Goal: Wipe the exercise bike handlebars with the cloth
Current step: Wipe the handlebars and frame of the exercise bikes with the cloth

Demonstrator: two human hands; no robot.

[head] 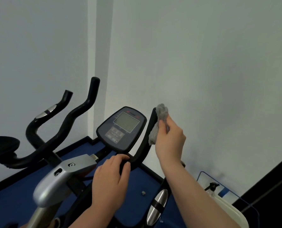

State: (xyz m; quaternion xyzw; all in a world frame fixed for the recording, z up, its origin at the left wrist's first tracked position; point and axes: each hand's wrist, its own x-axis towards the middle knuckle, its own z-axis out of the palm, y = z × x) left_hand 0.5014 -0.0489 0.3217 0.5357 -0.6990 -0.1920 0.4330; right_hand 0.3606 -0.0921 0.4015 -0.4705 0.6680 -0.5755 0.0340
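Note:
The near exercise bike has a black handlebar (146, 137) that rises to the right of its grey console (122, 128). A grey cloth (160, 119) is pressed against the upper end of that bar. My right hand (170, 140) grips the cloth from the right side. My left hand (111, 176) is closed around the low middle part of the same handlebar, just under the console. A silver pulse sensor (157, 206) sits on the bar's lower stretch between my arms.
A second bike stands to the left, with black curved handlebars (68, 122), a black saddle (2, 147) and a silver stem (58, 180). Blue floor mat (13, 203) lies below. A spray bottle (211, 186) stands at lower right beside the white wall (202, 63).

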